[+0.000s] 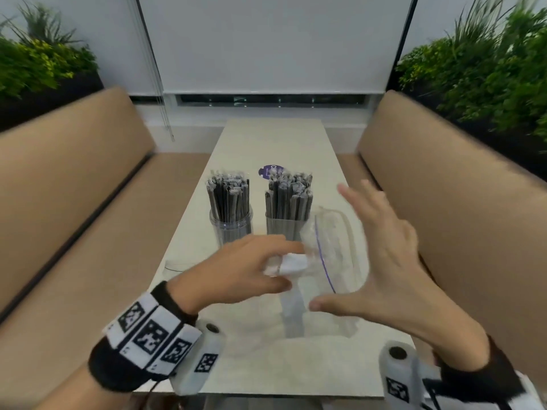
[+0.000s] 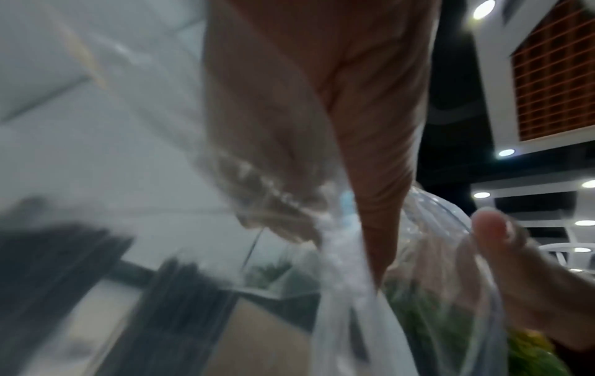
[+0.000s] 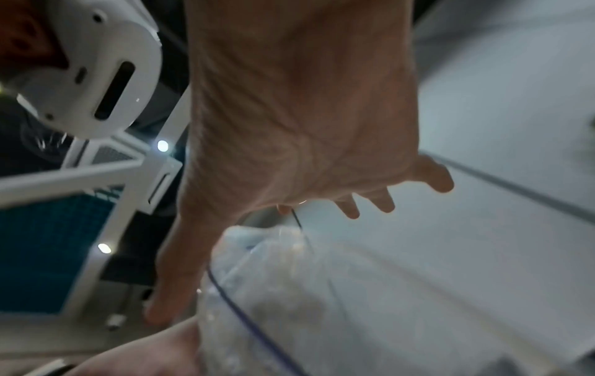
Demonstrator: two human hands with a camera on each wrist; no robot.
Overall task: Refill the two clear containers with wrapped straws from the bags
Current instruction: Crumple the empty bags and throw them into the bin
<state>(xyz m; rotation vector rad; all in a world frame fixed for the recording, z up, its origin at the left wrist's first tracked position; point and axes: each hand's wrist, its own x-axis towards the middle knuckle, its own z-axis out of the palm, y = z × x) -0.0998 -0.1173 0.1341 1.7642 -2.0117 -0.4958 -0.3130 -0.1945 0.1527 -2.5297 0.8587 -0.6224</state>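
Note:
Two clear containers stand side by side on the pale table (image 1: pixel 266 143), a round one (image 1: pixel 231 224) on the left and a square one (image 1: pixel 282 227) on the right. Both are packed with upright wrapped dark straws (image 1: pixel 228 192). In front of them my left hand (image 1: pixel 251 270) pinches a crumpled clear zip bag (image 1: pixel 328 255) with a purple seal line; the bag (image 2: pixel 402 292) looks empty. My right hand (image 1: pixel 381 253) hovers just right of the bag (image 3: pixel 289 305) with fingers spread and straight, gripping nothing.
A round purple sticker (image 1: pixel 270 170) lies on the table behind the containers. Tan bench seats (image 1: pixel 74 187) flank the table on both sides, with green plants (image 1: pixel 488 69) behind them. A white blind covers the window ahead.

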